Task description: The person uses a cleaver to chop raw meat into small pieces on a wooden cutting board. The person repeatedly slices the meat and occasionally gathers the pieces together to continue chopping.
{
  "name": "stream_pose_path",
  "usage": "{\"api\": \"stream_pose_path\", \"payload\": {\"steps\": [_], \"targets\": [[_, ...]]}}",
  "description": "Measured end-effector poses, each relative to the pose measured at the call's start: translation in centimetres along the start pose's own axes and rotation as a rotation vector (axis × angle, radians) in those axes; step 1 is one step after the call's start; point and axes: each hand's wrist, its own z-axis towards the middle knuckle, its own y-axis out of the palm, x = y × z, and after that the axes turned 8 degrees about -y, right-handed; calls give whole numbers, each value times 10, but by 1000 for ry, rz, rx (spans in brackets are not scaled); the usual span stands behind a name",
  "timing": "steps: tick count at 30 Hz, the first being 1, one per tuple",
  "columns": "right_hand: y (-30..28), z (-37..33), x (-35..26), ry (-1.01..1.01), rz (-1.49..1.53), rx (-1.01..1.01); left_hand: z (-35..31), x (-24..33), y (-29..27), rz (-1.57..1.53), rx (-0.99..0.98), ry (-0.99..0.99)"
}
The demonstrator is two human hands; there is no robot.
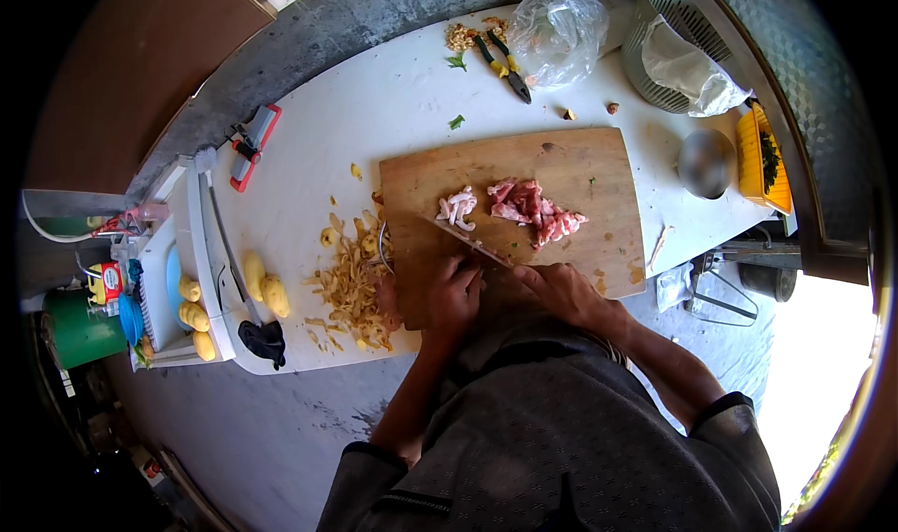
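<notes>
My right hand (564, 291) is closed round the handle of a kitchen knife (474, 243), whose blade slants up and left over the wooden cutting board (418, 181). Close to the blade, at the board's near edge, my left hand (455, 291) has its fingers curled in; whatever they may hold is hidden. Just beyond the knife lies a small heap of pale, fatty strips (457, 208). To its right sits a larger pile of red raw meat pieces (535, 212) with whitish fat.
Potato peelings (351, 284) cover the white table (309, 148) left of the board, near peeled potatoes (272, 295). Pliers (510, 72) and a clear plastic bag (558, 34) lie beyond it. A metal bowl (706, 163) and yellow basket (764, 162) stand right; a sink (198, 251) is left.
</notes>
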Motion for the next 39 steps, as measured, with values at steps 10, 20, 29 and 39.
{"api": "stream_pose_path", "payload": {"steps": [10, 20, 29, 39], "targets": [[-10, -35, -8, -65, -103, -14, 2, -2, 4, -1, 64, 113], [22, 26, 6, 1, -210, -69, 7, 9, -3, -48, 19, 58], [1, 10, -7, 13, -28, 34, -2, -1, 1, -20, 52, 28], [-8, -26, -5, 9, -111, -68, -3, 3, 0, -68, 3, -4]]}}
